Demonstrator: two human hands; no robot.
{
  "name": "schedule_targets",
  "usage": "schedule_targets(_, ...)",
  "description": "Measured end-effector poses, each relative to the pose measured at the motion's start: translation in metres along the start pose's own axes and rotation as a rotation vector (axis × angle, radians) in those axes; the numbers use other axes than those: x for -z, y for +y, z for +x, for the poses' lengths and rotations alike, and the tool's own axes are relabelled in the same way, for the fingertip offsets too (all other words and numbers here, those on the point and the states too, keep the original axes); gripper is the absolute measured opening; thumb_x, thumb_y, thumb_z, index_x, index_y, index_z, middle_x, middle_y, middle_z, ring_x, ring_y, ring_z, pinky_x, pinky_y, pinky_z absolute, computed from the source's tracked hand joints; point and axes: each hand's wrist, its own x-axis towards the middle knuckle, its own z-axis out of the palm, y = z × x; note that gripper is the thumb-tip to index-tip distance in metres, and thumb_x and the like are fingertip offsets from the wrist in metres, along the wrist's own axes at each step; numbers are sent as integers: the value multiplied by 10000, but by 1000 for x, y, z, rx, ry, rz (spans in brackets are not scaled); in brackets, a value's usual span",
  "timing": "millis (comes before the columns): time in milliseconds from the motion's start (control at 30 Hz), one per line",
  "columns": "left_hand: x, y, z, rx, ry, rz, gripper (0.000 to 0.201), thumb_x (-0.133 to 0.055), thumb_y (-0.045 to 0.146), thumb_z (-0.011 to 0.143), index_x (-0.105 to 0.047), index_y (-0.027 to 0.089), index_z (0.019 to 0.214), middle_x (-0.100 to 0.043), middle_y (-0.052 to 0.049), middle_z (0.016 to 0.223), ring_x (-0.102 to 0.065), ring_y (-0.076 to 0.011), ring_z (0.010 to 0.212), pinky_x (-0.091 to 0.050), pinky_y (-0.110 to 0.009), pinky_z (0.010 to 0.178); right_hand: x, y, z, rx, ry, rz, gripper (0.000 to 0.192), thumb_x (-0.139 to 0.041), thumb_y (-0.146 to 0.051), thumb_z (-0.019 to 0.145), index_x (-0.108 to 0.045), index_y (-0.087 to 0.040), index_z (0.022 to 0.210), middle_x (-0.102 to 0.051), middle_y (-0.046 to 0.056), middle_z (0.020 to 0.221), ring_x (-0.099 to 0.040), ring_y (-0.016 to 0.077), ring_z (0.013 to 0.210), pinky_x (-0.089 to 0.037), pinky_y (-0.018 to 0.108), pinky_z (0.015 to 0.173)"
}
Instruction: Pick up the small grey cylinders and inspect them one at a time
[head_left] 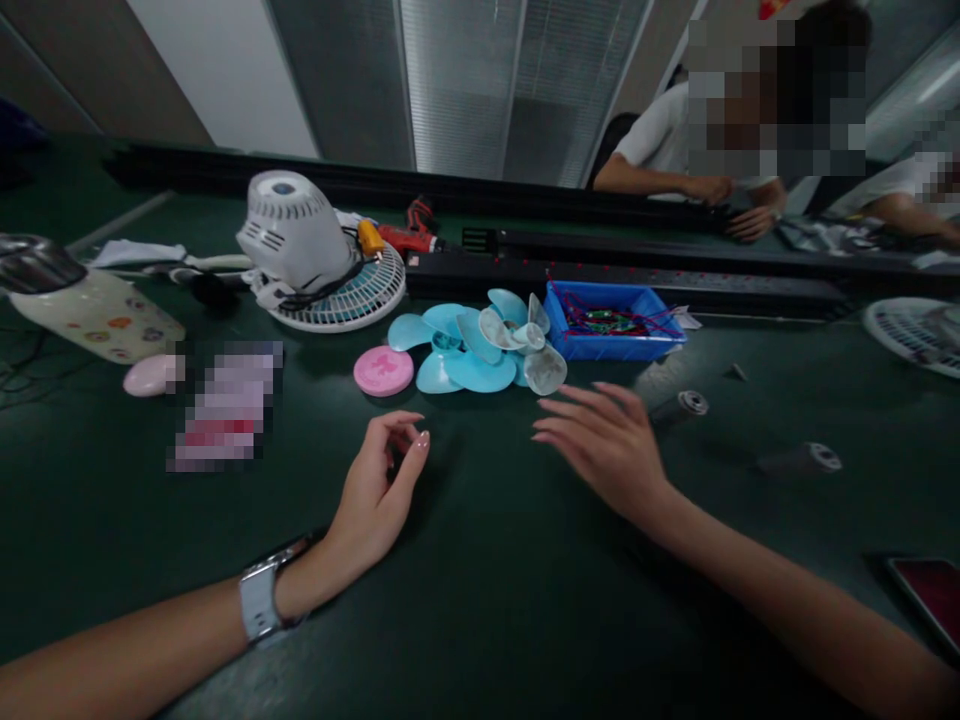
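My left hand (382, 485), a grey-strapped watch (262, 598) on its wrist, hovers over or rests on the green table with fingers curled loosely and thumb apart, holding nothing. Just beyond it lies a round pink disc (383, 371). My right hand (611, 445) is open, its fingers stretched toward the left, close to a pile of fan blades. In that pile are several light-blue fan blades (480, 370) and a translucent grey fan blade (546, 370). A blue bin (619, 345) with red wires and small green parts stands behind my right hand.
A white fan (289, 235) lies face down at the back left, near a red power drill (409, 240). A floral bottle (105, 315) is at left. Two metal cylinders (686, 405) stand or lie at right, near a phone (930, 600). Co-workers sit across the black rail (637, 275).
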Motion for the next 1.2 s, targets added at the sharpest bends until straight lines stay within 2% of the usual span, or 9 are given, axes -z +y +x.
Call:
schedule_targets(100,0,-1,0,-5,-13,16,244,-501,348,944,-511,208,1145,-585,-21,915,-558,-143,799,-446,-281,701,34,52,-23,-251,177,-214,199,-570,-358,930,-728,-256,995,-724,58,1111,-616,267,1123,-366,448,1003)
schedule_targets(167,0,-1,0,-6,-23,27,242,-507,345,941,-517,210,1141,-588,-20,912,-559,-143,792,-443,-282,695,52,81,-40,-401,241,-346,286,-525,-401,946,-733,-215,1009,-728,106,1070,-636,279,1052,-380,419,943)
schedule_targets(233,0,0,0,-6,-25,38,239,-512,342,937,-521,209,1135,-590,-17,908,-559,-143,789,-440,-280,691,60,101,-54,-514,241,-440,348,-502,-435,948,-742,-189,1007,-734,130,1017,-647,286,980,-390,392,873)
schedule_targets(300,-1,0,1,-6,-22,49,239,-512,341,935,-520,210,1134,-588,-14,907,-556,-140,787,-437,-277,692,61,110,-64,-566,189,-486,363,-504,-449,941,-751,-189,1002,-741,128,975,-655,280,914,-393,363,805)
schedule_targets(400,-1,1,1,-3,-9,61,239,-508,344,935,-517,209,1132,-585,-15,911,-554,-141,793,-435,-277,703,55,113,-71,-563,120,-492,344,-509,-445,938,-754,-212,1001,-748,105,976,-661,256,860,-392,328,736)
schedule_targets(600,-2,0,0,11,-24,68,248,-504,352,931,-519,206,1131,-578,-12,913,-550,-142,789,-428,-274,704,46,113,-75,-564,153,-530,295,-524,-406,932,-767,-242,959,-761,46,910,-666,217,752,-388,297,647)
schedule_targets(700,-2,0,0,21,-32,66,253,-504,361,933,-521,209,1133,-579,-16,920,-548,-147,799,-425,-279,709,45,113,-75,-561,141,-529,280,-530,-387,930,-764,-240,976,-762,36,939,-673,213,777,-403,292,668)
schedule_targets(900,-2,-3,0,22,-36,63,247,-505,366,936,-528,213,1129,-583,-15,920,-546,-147,803,-423,-280,716,41,116,-75,-496,262,-496,257,-544,-348,929,-752,-205,979,-759,59,974,-686,202,851,-423,276,739)
schedule_targets(1200,-1,-1,0,22,-56,70,249,-502,372,943,-527,215,1135,-579,-10,911,-542,-146,803,-418,-284,726,42,113,-73,-498,205,-440,288,-514,-376,943,-747,-209,969,-756,66,980,-683,200,852,-422,277,744)
